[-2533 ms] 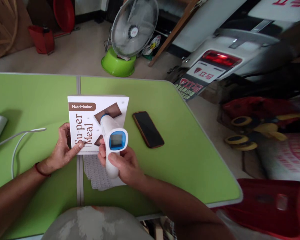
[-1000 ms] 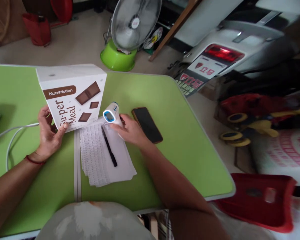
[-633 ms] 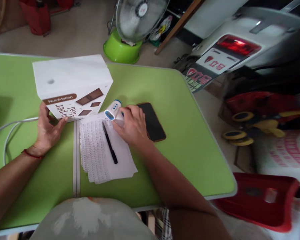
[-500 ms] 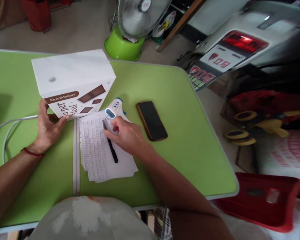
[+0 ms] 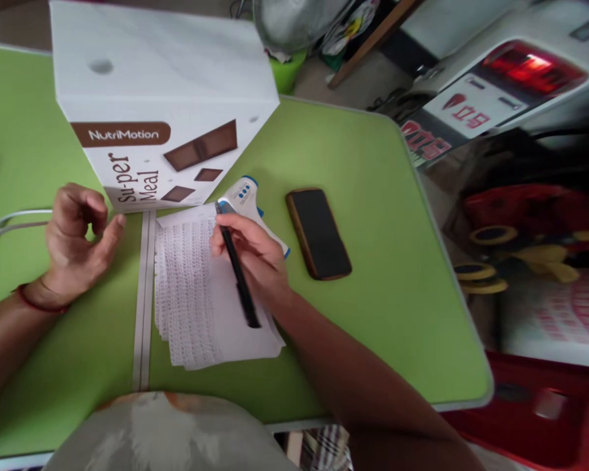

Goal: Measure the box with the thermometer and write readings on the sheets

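Observation:
My right hand point(image 5: 255, 252) pinches a black pen point(image 5: 239, 275) near its upper end, lifted over the sheets of paper point(image 5: 189, 294). Rows of small handwriting cover the left part of the top sheet. A white and blue infrared thermometer point(image 5: 243, 195) lies at the top of the paper, partly hidden behind my right hand. My left hand point(image 5: 81, 239) is beside the lower left corner of a white NutriMotion box point(image 5: 164, 72). Its fingers are loosely curled with the thumb apart, and nothing is in it. The box stands upright behind the paper.
A smartphone point(image 5: 320, 234) in a brown case lies right of the thermometer on the green table point(image 5: 383, 314). White cables point(image 5: 19, 214) run in from the left. Beyond the table are a fan point(image 5: 289, 23), a white scooter point(image 5: 535, 72) and a red plastic piece point(image 5: 530, 399).
My right hand has picked the pen up off the paper. My left hand has let go of the box and drawn back slightly. The box appears larger and closer in view.

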`<state>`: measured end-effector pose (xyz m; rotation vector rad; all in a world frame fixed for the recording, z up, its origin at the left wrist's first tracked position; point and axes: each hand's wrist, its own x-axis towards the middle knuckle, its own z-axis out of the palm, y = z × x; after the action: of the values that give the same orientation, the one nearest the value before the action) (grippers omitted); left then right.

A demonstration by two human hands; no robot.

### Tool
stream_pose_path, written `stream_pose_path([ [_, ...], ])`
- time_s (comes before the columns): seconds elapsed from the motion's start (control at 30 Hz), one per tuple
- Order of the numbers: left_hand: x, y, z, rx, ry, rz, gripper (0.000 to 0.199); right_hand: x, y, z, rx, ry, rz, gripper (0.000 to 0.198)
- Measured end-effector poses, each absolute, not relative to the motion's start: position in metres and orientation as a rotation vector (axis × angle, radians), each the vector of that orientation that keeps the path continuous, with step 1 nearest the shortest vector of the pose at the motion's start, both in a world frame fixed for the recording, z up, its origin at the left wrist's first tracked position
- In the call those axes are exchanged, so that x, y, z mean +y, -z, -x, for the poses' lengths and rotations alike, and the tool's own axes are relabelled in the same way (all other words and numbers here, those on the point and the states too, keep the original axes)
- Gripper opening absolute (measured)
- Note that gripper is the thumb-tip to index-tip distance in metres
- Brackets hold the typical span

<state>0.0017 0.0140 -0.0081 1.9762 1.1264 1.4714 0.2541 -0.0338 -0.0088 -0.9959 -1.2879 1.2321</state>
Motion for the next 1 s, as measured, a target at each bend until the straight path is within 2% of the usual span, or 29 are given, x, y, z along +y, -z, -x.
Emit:
stream_pose_path([
  [0.1,0.004,0.003,-0.005,1.071,-1.327,-2.186,0.017,-0.038,0.006,-0.25,-1.256,-1.277,1.018,0.04],
  [0.17,-0.001,0.002,-0.005,0.995,-1.164,-2.337,0.016,-0.039,0.006,-0.247,-1.213,-1.216,1.026,0.044],
  [0.23,-0.004,0.001,-0.006,0.932,-0.988,-2.502,0.015,-0.039,0.008,-0.247,-1.19,-1.105,1.058,0.038],
  [0.33,-0.007,0.003,-0.007,0.885,-0.78,-2.715,0.03,-0.037,0.011,-0.247,-1.173,-0.988,1.12,0.034],
  [0.4,-0.009,0.005,-0.008,0.877,-0.697,-2.799,0.038,-0.036,0.013,-0.247,-1.16,-1.015,1.157,0.025],
  [0.5,-0.011,0.006,-0.009,0.882,-0.651,-2.863,0.039,-0.035,0.012,-0.249,-1.179,-1.052,1.235,0.008],
  [0.77,-0.009,0.009,-0.008,0.846,-0.607,-2.917,0.04,-0.035,0.003,-0.248,-1.32,-0.833,1.399,0.006],
  [1.0,-0.012,0.002,-0.01,0.88,-0.44,-2.971,0.042,-0.036,0.013,-0.245,-1.444,-0.549,1.361,0.007],
])
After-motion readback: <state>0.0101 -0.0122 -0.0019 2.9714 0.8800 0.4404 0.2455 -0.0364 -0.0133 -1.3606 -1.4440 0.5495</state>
